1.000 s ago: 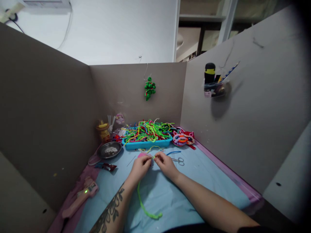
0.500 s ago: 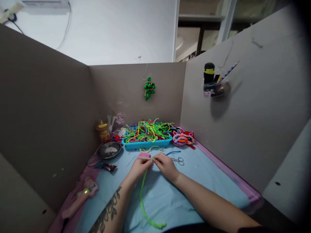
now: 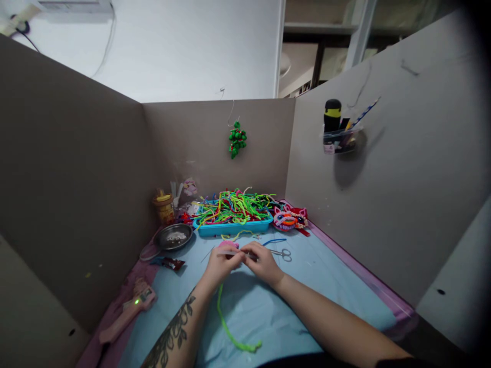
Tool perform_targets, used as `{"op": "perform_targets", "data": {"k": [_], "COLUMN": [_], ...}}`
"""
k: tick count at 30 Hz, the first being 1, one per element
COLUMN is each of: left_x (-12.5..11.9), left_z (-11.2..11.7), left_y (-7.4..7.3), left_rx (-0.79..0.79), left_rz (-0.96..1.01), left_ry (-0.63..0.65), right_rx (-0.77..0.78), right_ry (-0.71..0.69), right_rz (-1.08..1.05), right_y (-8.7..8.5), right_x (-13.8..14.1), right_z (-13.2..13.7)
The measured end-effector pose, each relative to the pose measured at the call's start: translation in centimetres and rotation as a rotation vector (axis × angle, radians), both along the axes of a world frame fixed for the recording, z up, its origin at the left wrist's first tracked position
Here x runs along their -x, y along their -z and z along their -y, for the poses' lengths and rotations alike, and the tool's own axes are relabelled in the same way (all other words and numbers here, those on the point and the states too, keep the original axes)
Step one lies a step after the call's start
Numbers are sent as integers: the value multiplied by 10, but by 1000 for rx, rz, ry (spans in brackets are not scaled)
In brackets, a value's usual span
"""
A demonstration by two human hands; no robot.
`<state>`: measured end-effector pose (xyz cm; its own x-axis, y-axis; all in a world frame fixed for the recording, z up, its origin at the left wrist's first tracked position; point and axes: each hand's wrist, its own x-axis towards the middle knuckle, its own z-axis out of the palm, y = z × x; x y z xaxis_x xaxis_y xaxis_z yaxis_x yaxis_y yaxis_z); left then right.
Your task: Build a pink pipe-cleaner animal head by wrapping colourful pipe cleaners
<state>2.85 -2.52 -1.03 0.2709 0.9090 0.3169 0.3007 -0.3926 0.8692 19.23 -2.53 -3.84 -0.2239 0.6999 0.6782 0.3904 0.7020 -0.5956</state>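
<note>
My left hand [image 3: 220, 263] is closed, thumb and fingers pinched together. A thin pale strip [image 3: 227, 253] lies across its fingers. From under this hand a bright green pipe cleaner [image 3: 226, 327] trails down over the cloth, its near end curled. My right hand [image 3: 263, 262] is also closed, its fingertips meeting those of the left; what sits in its pinch is mostly hidden. Just behind my left hand is a fuzzy pink piece [image 3: 229, 245], partly covered. Scissors [image 3: 284, 254] lie right of my right hand, near a blue pipe cleaner [image 3: 275, 240].
A blue tray [image 3: 233, 228] heaped with coloured pipe cleaners stands at the back. Beside it lie fuzzy pink-and-orange figures [image 3: 287, 220]. On the left are a metal dish [image 3: 164, 239] with white bits, a cup [image 3: 164, 209] and a pink glue gun [image 3: 125, 319]. Grey panels surround the table.
My fingertips have come closer together, and the green bit between them no longer shows. The trailing pipe cleaner has shifted slightly left and up.
</note>
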Motion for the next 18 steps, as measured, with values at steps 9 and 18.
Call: {"op": "perform_targets", "data": {"k": [9,18], "left_x": [11,11], "left_z": [-2,0], "left_y": [-2,0], "left_rx": [-389,-381], "left_rz": [-272,-320], "left_ry": [49,78], "right_rx": [519,669], "right_ry": [-290,-396], "right_rz": [-222,-327], "right_y": [-6,-9], "right_x": [0,0], "right_z": [-4,-5]}}
